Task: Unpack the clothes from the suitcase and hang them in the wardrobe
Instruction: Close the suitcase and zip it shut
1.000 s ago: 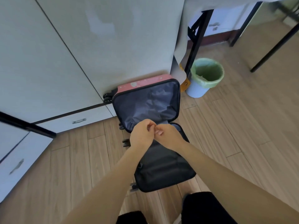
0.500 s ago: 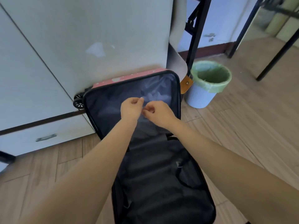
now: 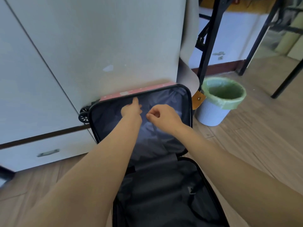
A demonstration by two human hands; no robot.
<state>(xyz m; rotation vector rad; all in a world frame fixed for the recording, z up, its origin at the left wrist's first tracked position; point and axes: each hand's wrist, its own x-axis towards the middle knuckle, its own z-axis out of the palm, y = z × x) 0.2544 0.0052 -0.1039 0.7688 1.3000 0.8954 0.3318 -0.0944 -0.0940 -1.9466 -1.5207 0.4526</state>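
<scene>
1. The suitcase [image 3: 164, 185] lies open on the wooden floor [image 3: 254, 145] in front of me. Both my forearms reach over its lower half.
2. Its lid [image 3: 106, 125] stands up and leans against the white wardrobe [image 3: 98, 46]. The pink outer shell shows as a thin strip along the upper edge of the lid.
3. My left hand [image 3: 131, 109] is over the dark blue lining of the lid, close to the upper rim. The fingers are stretched out, and the tip of the forefinger touches the lining just under the black rim. This hand grips nothing that I can see.
4. My right hand [image 3: 164, 114] is just beside the left one, a little lower, also over the lining. Its fingers are curled and the thumb meets the forefinger as in a pinch. I cannot tell if something small is between them.
5. The lower half of the suitcase is full of dark fabric. It is too dark to tell clothes from a cover.
6. A black wheel [image 3: 83, 117] sits at the lower left corner of the lid, beside the wardrobe.
7. Under the wardrobe doors there is a drawer [image 3: 24, 158] with a metal handle.
8. To the right of the lid stands a pale bin [image 3: 211, 117] with a green bag, near a black table leg [image 3: 206, 51].
</scene>
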